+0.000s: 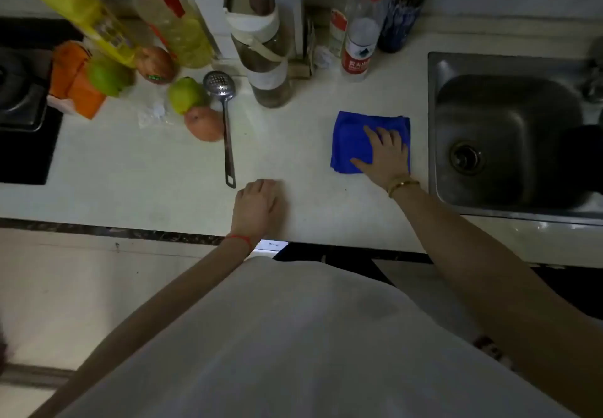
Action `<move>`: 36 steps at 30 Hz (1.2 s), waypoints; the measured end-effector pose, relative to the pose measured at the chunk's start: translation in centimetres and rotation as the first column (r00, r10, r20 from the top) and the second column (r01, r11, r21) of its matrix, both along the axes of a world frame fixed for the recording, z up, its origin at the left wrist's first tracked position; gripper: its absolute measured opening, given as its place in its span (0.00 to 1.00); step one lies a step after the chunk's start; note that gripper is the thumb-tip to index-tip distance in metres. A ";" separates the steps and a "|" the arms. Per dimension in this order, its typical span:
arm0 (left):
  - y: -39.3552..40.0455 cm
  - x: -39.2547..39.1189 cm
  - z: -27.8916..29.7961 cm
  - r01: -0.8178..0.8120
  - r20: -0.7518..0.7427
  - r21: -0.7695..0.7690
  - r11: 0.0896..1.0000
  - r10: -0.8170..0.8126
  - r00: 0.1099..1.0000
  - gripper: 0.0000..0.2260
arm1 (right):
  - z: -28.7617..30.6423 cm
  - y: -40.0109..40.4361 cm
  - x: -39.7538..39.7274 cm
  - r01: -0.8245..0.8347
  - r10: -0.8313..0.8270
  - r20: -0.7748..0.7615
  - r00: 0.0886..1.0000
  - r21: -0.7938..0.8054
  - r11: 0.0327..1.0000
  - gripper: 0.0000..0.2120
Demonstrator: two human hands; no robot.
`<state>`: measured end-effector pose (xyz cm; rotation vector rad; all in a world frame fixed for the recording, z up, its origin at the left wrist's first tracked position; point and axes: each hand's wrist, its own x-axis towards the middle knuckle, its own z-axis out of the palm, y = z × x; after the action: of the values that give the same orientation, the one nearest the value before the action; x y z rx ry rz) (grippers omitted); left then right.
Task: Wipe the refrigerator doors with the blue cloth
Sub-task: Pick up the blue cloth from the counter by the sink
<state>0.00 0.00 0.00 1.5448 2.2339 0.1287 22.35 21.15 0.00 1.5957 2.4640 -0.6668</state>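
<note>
- closest to me, the person's pale top fills the lower view, both bare forearms reaching out over the tabletop [156, 169] edge.
- the left hand [259, 208] rests near the front edge, fingers curled loosely under, holding nothing; a red thread circles that wrist.
- just beyond it lies a slotted spoon [225, 114], handle pointing toward the person, bowl away.
- the right hand [385, 156], with a gold bangle at the wrist, lies flat with fingers spread on top of the blue cloth [350, 138]; it presses down and the grip is not closed around it yet.
- the cloth is folded into a rough square on the tabletop, just left of the steel sink [509, 143].
- further back sit green and reddish fruit [187, 95], an orange packet, a tall jar and several bottles [360, 32] against the wall; a stove is at far left.
- no refrigerator shows anywhere in view.
- my read: the task has barely begun. the cloth is only being reached for; picking it up, getting to the refrigerator and wiping each door all remain.
</note>
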 end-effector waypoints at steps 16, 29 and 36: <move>-2.6 2.1 1.6 -0.270 0.282 0.039 0.962 0.249 0.927 0.12 | -1.3 -6.4 2.8 -0.148 0.174 -0.075 0.982 0.275 0.950 0.19; -23.5 16.5 -0.3 -0.893 0.425 -0.182 0.412 0.852 0.306 0.08 | 1.1 -16.0 6.3 -0.474 0.383 -0.447 0.809 -0.110 0.874 0.19; -35.3 28.4 -1.4 -0.916 0.386 -0.394 -0.074 0.891 -0.238 0.09 | -1.8 -20.4 8.3 -0.650 0.601 -0.252 0.759 -0.236 0.722 0.19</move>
<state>28.40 -35.31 -1.38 -0.6708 2.2178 0.9461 30.69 0.75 -1.77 0.5311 2.5939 -1.0082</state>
